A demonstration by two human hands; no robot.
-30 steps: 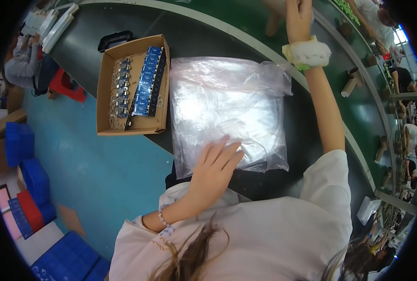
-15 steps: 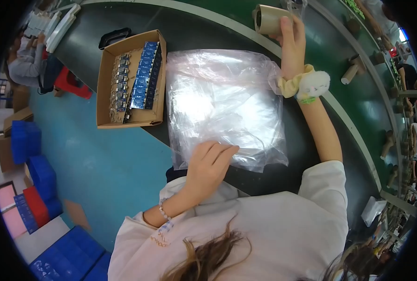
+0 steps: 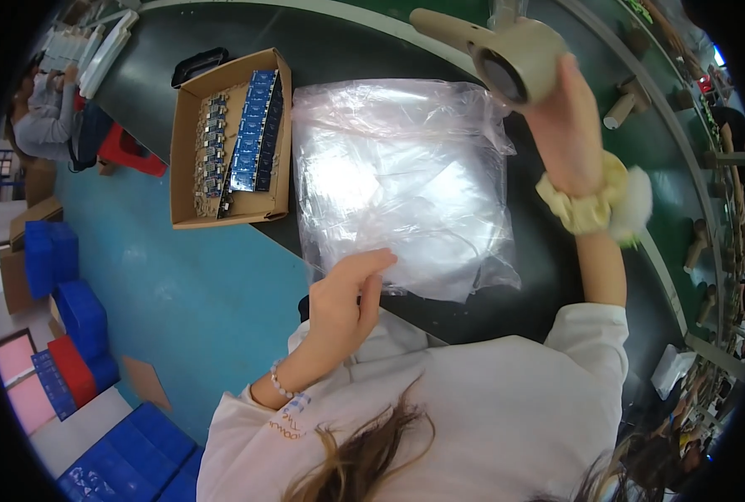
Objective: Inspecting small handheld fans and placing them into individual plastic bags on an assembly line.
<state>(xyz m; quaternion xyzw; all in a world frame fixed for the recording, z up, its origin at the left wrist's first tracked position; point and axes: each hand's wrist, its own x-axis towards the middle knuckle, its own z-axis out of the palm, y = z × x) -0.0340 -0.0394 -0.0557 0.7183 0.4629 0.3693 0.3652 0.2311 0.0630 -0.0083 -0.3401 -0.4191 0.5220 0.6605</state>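
Note:
My right hand (image 3: 566, 125), raised over the far right side of the bench, is closed around the body of a beige hair dryer (image 3: 524, 60). The dryer's handle points left, and its dark round end faces me. At the near left edge of a stack of clear plastic bags (image 3: 406, 184) is my left hand (image 3: 345, 305). Its fingers stretch forward over the plastic, with a gap between them and the thumb; I see nothing held in it. The wrinkled bags lie flat and shiny on the dark bench.
An open cardboard box (image 3: 282, 180) left of the bags holds blue printed pieces (image 3: 253, 134) and a row of small parts. A black tray (image 3: 201, 67) sits behind it. Beyond the bench's pale rail (image 3: 372, 18) runs a green conveyor (image 3: 594, 79) bearing another dryer (image 3: 622, 109). Blue bins (image 3: 125, 456) stand lower left.
My right hand has moved nearer and to the right, turning the hair dryer so its handle shows. My left hand has drawn back slightly leftward along the bags' near edge.

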